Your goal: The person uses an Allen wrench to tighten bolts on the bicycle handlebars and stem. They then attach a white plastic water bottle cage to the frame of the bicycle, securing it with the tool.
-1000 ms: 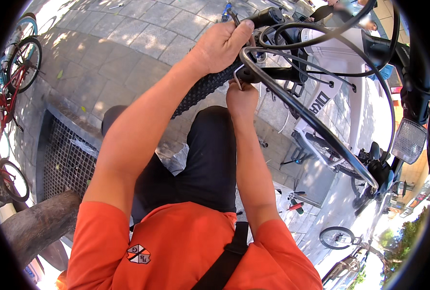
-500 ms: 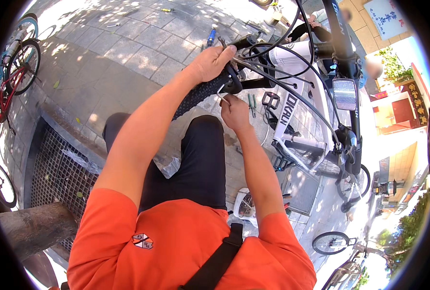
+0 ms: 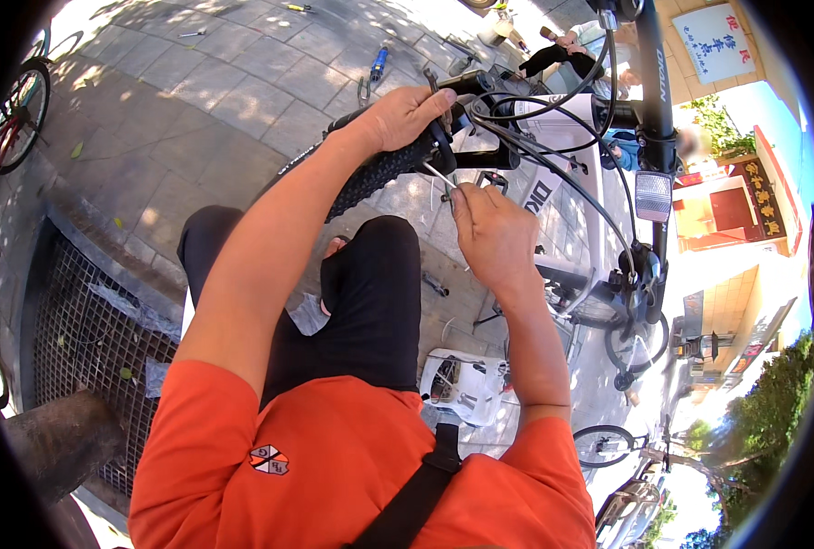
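A white and black bicycle (image 3: 567,215) lies across the view to the right, its knobby front tyre (image 3: 377,183) near my knees. At the fork, above the tyre, my left hand (image 3: 402,119) is closed on the front brake arm (image 3: 435,84); its fingertips are partly hidden. My right hand (image 3: 496,236) grips a thin silver hex key (image 3: 439,174), whose far end meets the brake on the near side of the fork. Black cables (image 3: 553,151) loop from the handlebar (image 3: 658,101) close to both hands.
A blue-handled tool (image 3: 378,64) and a yellow one (image 3: 300,8) lie on the paving. Beside my right forearm sits a white object (image 3: 466,386). A metal grate (image 3: 86,339) and a trunk (image 3: 64,444) are at left. Another person (image 3: 571,55) is beyond the bicycle.
My right hand has swung right and turned, its back now showing, with the hex key turned along with it. The left hand stays on the brake. The view has shifted slightly.
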Demonstrator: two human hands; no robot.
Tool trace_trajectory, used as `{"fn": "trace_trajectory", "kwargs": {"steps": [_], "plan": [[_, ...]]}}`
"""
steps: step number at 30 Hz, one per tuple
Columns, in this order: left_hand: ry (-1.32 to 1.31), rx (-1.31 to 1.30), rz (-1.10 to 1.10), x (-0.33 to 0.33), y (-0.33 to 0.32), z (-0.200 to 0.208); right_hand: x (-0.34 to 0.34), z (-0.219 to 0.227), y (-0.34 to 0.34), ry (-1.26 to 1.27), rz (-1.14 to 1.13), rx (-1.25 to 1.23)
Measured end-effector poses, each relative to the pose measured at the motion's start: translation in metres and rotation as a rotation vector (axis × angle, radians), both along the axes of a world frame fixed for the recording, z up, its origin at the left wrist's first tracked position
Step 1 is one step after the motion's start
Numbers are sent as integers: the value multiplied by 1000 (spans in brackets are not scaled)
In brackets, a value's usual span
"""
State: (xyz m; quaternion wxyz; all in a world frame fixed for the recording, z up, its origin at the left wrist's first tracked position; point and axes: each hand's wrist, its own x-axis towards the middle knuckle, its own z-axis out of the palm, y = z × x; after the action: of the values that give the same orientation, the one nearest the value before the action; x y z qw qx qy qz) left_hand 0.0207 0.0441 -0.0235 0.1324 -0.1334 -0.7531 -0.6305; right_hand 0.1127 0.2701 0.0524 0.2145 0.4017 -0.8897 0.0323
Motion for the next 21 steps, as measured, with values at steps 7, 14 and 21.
{"fn": "trace_trajectory", "kwargs": {"steps": [7,14,21], "plan": [[50,39,-46,-7,2,-5,-5,22,-17,173,66,187],[59,49,-55,-16,4,-13,-11,28,-21,189,70,296],[31,27,-22,-15,3,-12,-12,36,-35,162,38,454]]}}
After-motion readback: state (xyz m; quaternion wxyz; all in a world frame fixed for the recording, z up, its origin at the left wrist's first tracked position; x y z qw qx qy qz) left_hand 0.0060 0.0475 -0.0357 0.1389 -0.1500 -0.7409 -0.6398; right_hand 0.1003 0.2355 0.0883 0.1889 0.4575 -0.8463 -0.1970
